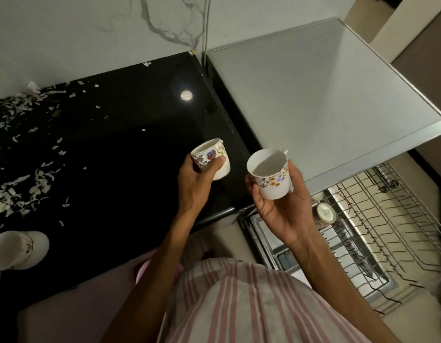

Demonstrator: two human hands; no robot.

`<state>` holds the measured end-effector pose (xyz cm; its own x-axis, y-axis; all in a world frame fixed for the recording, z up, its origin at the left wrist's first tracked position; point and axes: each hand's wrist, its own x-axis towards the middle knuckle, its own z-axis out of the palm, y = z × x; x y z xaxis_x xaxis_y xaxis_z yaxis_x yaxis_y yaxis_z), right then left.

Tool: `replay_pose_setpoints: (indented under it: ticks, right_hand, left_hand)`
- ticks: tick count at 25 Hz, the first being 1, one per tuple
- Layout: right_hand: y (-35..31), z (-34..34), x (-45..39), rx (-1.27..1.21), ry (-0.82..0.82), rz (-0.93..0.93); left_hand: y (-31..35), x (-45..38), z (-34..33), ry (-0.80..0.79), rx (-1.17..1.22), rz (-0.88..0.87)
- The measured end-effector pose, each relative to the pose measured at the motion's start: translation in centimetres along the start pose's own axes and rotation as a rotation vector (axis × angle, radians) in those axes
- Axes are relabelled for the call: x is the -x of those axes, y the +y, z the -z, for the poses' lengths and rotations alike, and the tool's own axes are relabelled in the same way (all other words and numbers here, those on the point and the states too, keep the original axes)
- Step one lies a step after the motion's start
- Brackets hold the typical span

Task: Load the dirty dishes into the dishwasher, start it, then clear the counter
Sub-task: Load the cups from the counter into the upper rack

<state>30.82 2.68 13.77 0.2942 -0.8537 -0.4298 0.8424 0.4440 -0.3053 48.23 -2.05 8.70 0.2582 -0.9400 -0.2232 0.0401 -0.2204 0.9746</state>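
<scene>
A floral cup (270,175) is gripped in the right hand (283,211), the nearer to the rack (387,219) lying down-right; another cup (212,158) is gripped in the left hand (194,179).

The cup (212,158) at centre is white with red, blue and yellow flowers on its side. The other cup (270,175), toward three o'clock from it, is white with orange and blue flowers and a thin gold rim. The desk (120,149) is glossy black, strewn with white scraps (21,154) at nine o'clock. The wall (90,33) is pale with grey veins. The shirt (251,308) at six o'clock has pink and cream stripes.
</scene>
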Motion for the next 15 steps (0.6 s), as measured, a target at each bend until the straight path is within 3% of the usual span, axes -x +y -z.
replay_pose_setpoints:
  ticks: [4, 15]
  right_hand:
    - [-2.5, 2.4, 3.3, -0.022, 0.052, 0.079]
    - [-8.3, 10.4, 12.7, -0.035, 0.333, 0.318]
  left_hand:
    - [0.5, 4.5, -3.1, -0.165, 0.075, 0.052]
    - [0.0, 12.0, -9.9, -0.297, 0.087, 0.153]
